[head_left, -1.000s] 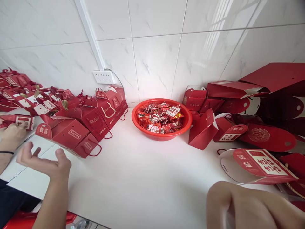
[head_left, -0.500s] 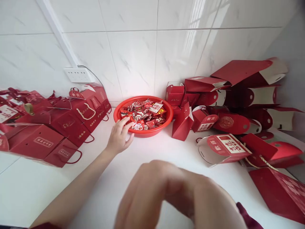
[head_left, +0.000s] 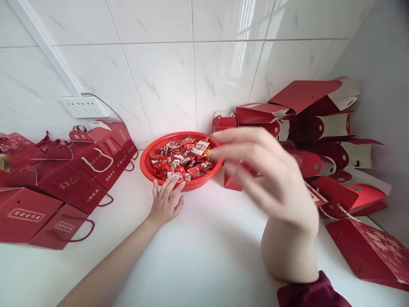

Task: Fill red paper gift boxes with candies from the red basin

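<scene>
My left hand (head_left: 166,202) lies flat and empty with fingertips against the near rim of the red basket (head_left: 145,157) of sweets (head_left: 182,160), my right hand (head_left: 271,179) hovers loosely spread beside it holding nothing, so I'd judge a handful comes next.

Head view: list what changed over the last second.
The left hand left the gift boxes and now touches the near rim of the red basket of candies. The right hand rose, empty, fingers spread, toward the basket. The camera swung right. Basket and boxes stayed put.
</scene>
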A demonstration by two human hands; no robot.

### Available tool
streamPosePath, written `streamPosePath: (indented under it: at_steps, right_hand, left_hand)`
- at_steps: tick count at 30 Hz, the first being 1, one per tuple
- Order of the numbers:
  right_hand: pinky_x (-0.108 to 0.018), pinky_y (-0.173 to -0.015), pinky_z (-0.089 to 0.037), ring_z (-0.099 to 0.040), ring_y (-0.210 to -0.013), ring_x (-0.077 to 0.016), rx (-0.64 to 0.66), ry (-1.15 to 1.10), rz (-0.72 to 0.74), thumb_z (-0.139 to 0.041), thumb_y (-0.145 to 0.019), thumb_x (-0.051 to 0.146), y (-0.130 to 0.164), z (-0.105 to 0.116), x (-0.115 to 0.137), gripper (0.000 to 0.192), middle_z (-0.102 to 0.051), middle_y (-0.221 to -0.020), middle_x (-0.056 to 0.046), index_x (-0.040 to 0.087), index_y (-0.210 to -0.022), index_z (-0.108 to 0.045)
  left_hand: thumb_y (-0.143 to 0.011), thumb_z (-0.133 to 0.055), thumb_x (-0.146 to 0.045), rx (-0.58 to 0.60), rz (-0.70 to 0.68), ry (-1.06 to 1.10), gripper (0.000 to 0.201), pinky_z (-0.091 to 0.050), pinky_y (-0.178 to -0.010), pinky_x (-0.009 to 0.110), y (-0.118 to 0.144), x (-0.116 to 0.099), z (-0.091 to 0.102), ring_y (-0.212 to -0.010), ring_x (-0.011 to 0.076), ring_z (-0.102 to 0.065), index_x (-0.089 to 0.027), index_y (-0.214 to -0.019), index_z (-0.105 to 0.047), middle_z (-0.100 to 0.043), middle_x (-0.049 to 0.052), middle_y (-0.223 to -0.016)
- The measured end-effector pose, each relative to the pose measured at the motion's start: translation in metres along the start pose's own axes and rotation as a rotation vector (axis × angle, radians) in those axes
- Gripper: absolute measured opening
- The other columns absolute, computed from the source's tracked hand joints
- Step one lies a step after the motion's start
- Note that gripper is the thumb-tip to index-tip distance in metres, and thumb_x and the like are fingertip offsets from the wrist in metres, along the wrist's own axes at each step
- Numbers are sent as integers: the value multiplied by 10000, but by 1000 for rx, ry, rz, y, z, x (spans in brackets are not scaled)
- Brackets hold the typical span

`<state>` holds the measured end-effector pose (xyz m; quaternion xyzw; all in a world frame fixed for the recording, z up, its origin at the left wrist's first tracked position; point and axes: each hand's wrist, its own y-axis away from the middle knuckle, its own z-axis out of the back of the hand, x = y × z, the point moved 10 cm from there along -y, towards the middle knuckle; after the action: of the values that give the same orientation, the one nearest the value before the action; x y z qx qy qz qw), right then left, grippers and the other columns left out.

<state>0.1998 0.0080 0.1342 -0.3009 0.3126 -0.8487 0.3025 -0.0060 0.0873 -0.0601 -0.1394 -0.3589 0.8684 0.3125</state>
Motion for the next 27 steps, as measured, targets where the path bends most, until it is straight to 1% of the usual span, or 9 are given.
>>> streamPosePath:
  at_steps: [3,6,8,11,14,17,20,22,27]
  right_hand:
    - [-428,-893,-522,-620,-1032,-264,-98,204,-332,-361,-968,203,5,19,-98,379,-625,-1131,-91,288,-1194,-653]
    - [-474,-968,-463,-582,-1112,-301,-9,340,-559,-367,-918,143,21,10,-183,414,-597,-1195,-124,246,-1165,-682]
    - [-449,-1044,-415,-529,-1207,-286,62,274,-526,-428,-891,152,23,-10,-210,422,-558,-1289,-111,254,-1237,-646]
    - [-426,-1097,-362,-482,-1276,-260,127,176,-493,-504,-840,161,21,-39,-226,464,-502,-1365,-101,266,-1277,-618]
    - [-451,-1098,-336,-405,-1342,-280,159,208,-486,-527,-782,126,14,-53,-220,340,-489,-1401,-90,243,-1032,-725]
    - [-460,-1044,-359,-437,-1295,-306,141,264,-439,-601,-782,214,4,-45,-192,136,-559,-1350,-70,225,-810,-734]
    - [-338,-752,-460,-615,-885,-224,265,146,-474,-589,-840,346,4,-43,-159,182,-702,-959,-51,213,-829,-713]
    - [-293,-578,-395,-559,-666,-173,378,67,-490,-552,-875,421,7,-47,-133,271,-659,-722,-16,208,-773,-684]
    - [-259,-528,-328,-480,-563,-120,517,-125,-288,-500,-927,369,0,-69,-64,301,-582,-622,18,193,-709,-609]
  left_hand:
    - [-859,-589,-207,-47,-101,-89,604,-93,-1183,603,-2,-11,6,-1346,313,-463,-229,-1434,-406,-543,156,-1399]
    - [-850,-592,-204,-71,-130,-120,630,-114,-1185,593,-3,-15,10,-1324,306,-486,-224,-1446,-390,-572,151,-1368]
    - [-851,-585,-205,-71,-123,-113,630,-111,-1187,587,-3,-14,10,-1314,303,-496,-236,-1448,-388,-579,141,-1360]
    - [-855,-576,-201,-67,-114,-98,620,-100,-1191,578,-2,-14,10,-1309,299,-500,-237,-1447,-394,-581,139,-1358]
    - [-860,-567,-205,-56,-110,-89,613,-97,-1192,576,-2,-13,9,-1319,297,-488,-232,-1447,-394,-571,140,-1367]
    - [-864,-557,-200,-54,-110,-78,603,-86,-1188,591,-2,-14,9,-1334,305,-468,-220,-1444,-391,-557,151,-1376]
    - [-857,-547,-192,-114,-110,-7,611,-69,-1185,613,2,-17,16,-1355,320,-437,-207,-1444,-377,-534,164,-1379]
    - [-853,-534,-202,-151,-112,90,623,-114,-1181,620,6,-23,22,-1367,327,-415,-211,-1451,-356,-514,164,-1380]
    - [-901,-428,-478,-160,-106,384,644,-320,-1117,613,3,-43,42,-1367,367,-390,-205,-1469,-295,-413,187,-1432]
